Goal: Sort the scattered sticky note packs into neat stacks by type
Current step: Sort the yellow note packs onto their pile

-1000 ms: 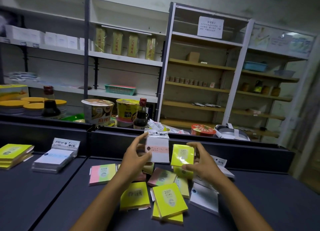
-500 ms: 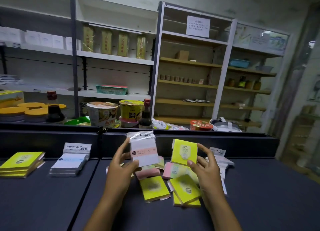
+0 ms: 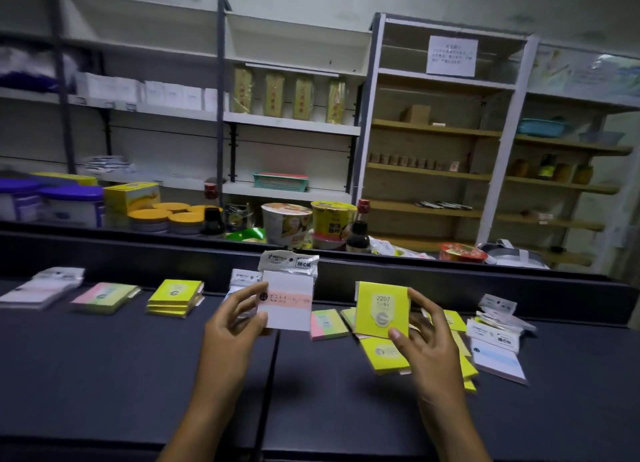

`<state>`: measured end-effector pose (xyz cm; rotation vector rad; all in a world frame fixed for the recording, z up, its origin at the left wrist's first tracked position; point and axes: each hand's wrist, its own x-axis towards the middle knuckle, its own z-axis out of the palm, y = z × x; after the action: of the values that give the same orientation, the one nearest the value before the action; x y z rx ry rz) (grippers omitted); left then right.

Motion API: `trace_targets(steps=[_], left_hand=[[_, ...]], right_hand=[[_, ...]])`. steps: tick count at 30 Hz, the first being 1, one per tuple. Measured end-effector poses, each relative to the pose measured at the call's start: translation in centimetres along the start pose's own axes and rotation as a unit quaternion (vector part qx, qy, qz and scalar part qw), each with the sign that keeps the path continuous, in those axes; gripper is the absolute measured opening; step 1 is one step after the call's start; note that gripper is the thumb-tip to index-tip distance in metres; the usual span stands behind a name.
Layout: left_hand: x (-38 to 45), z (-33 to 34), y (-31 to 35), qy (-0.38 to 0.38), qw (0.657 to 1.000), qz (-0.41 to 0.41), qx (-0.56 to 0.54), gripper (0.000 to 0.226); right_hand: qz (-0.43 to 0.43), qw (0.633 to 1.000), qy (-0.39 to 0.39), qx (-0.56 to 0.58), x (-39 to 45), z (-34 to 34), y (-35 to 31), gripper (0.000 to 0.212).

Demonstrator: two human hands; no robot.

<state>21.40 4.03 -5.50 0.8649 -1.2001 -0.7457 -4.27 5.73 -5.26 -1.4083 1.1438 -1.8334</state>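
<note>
The person holds two packs up above the dark counter (image 3: pixel 138 375), one in each hand, so the step in hand looks like picking from the pile and deciding where each goes.

The left hand (image 3: pixel 230 326) pinches a white pack with a pink band (image 3: pixel 289 297) by its left edge, thumb on the front and fingers curled behind. The pack sits upright in a clear hang-tab sleeve. The right hand (image 3: pixel 424 337) grips a yellow pack (image 3: pixel 381 309) marked 2207, thumb on its lower front corner and fingers curled round its right edge. The two packs are held apart, side by side.

Below and to the right of the yellow pack lies the unsorted pile (image 3: pixel 450 350): more yellow packs, a pink and green pack (image 3: pixel 329 324), and white sleeved packs at its far right, overlapping and askew.

To the left of the pile, along the back of the counter, stand the sorted stacks: a yellow stack (image 3: pixel 175 297), then a pink and green stack (image 3: pixel 104 297), then a white stack (image 3: pixel 41 288) farthest left. Another white sleeved pack shows behind the left hand; whether it is a stack I cannot tell.

The next move probably calls for carrying the yellow pack across to the yellow stack and squaring it on top, and laying the white pack with its own kind. The risk is a crooked landing on the slippery wrappers.
</note>
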Motion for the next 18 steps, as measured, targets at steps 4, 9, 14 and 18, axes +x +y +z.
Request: trace_targets(steps=[4,9,14,18], left_hand=[[-2.0,-3.1,1.2,0.033,0.999,0.004,0.015,0.04],[-4.1,-6.4,2.8,0.066,0.998,0.002,0.019,0.039],[-5.4,-11.0,4.3,0.086,0.996,-0.003,0.038,0.038],[-4.9,-15.1,5.0,0.114,0.992,0.002,0.05,0.037]], right_hand=[[-0.007,0.999,-0.042,-0.001,-1.5,2.1,-0.6,0.056],[-0.008,0.997,-0.08,0.011,-3.4,4.8,-0.9,0.049],[-0.004,0.993,-0.119,0.024,-5.1,9.0,-1.1,0.049],[0.0,0.988,-0.148,0.039,-5.7,13.2,-1.7,0.05]])
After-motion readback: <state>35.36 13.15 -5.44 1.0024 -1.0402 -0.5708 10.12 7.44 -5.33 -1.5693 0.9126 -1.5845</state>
